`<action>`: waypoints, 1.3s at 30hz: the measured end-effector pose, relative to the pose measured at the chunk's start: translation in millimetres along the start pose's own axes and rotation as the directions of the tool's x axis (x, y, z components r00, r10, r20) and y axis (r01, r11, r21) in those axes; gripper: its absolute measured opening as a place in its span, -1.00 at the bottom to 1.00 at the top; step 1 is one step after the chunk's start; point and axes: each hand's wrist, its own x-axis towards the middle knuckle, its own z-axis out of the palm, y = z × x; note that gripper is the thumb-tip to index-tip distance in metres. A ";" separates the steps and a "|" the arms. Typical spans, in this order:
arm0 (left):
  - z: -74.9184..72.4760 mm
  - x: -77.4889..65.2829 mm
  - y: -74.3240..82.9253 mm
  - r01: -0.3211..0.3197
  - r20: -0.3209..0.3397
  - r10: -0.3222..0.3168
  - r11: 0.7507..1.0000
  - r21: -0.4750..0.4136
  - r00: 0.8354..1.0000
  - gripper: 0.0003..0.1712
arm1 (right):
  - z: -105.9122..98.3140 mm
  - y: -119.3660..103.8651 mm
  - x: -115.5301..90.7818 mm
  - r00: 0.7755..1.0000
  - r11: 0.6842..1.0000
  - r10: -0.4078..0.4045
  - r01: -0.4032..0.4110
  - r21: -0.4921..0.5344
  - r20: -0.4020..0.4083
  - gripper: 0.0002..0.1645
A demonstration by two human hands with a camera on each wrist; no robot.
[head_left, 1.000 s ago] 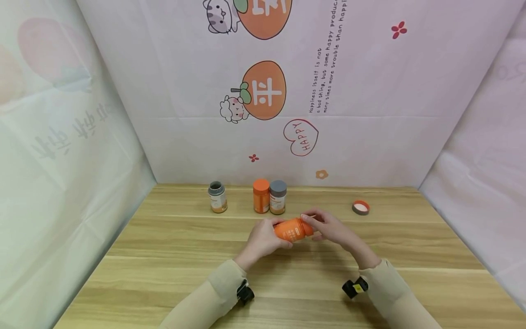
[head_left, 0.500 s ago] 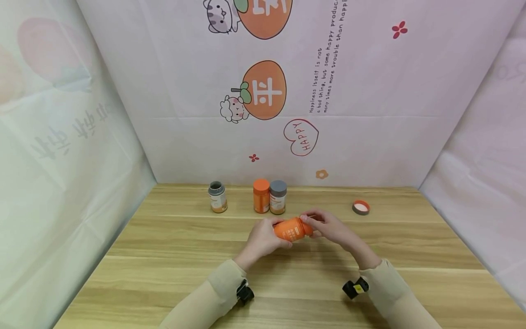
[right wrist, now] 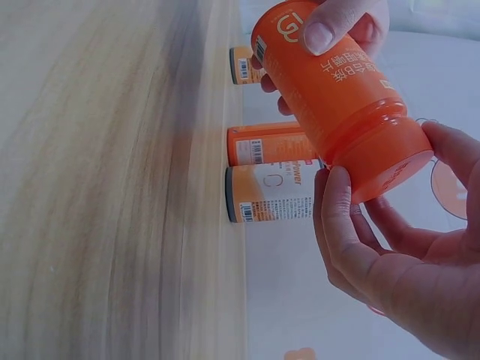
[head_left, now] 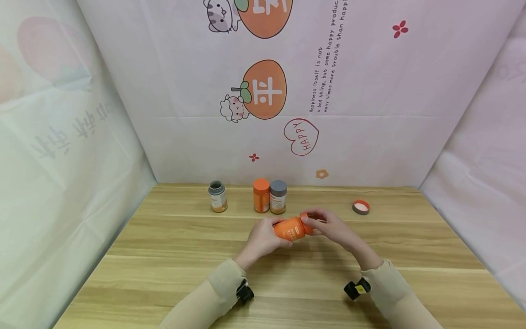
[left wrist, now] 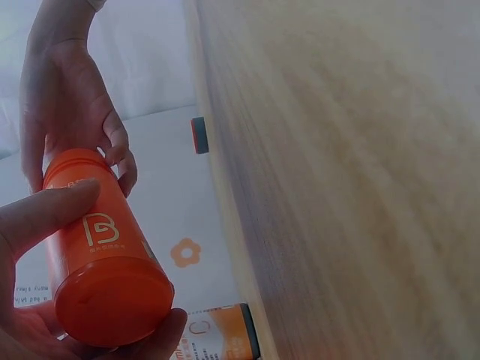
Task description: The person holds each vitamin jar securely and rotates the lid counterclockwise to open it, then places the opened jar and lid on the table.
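Note:
My left hand [head_left: 263, 236] grips the body of an orange supplement bottle [head_left: 289, 229] above the wooden table, its thumb lying along the printed side. The bottle is tilted sideways, with its base toward the left hand and its top toward the right. At that top end, my right hand [head_left: 332, 227] pinches the orange screw cap [right wrist: 390, 161] between thumb and fingers. In the right wrist view the cap sits on the neck, with a narrow groove below it. The left wrist view shows the rounded orange base [left wrist: 112, 304], and the right hand's palm [left wrist: 75, 105] beyond it.
Behind the hands stand a closed orange bottle [head_left: 261, 196] and a grey-capped bottle [head_left: 277, 197], side by side. An uncapped bottle [head_left: 218, 197] stands farther left. A loose grey-and-orange cap [head_left: 361, 207] lies at the back right. Printed cloth [head_left: 197, 151] hangs behind the table [head_left: 172, 256].
The right hand's fingers have shifted a little around the cap, the lower fingers curling in closer. The left hand and the bottle stay almost in place.

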 end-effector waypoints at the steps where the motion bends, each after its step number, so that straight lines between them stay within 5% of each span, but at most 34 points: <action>1: 0.0 0.0 0.2 0.000 0.000 0.000 1.000 0.001 1.000 -0.29 | -0.2 0.3 -0.2 1.000 1.000 -0.002 0.002 0.003 0.000 -0.38; 30: -0.3 -1.0 0.1 -0.005 0.001 0.005 1.000 -0.003 1.000 -0.29 | -8.1 13.0 -2.6 0.983 0.982 -0.180 0.179 0.053 0.031 -0.34; 39: -0.1 -0.6 -0.2 -0.011 0.000 0.011 1.000 -0.006 1.000 -0.31 | -10.1 16.4 -2.3 0.970 0.962 -0.236 0.223 0.157 0.067 -0.34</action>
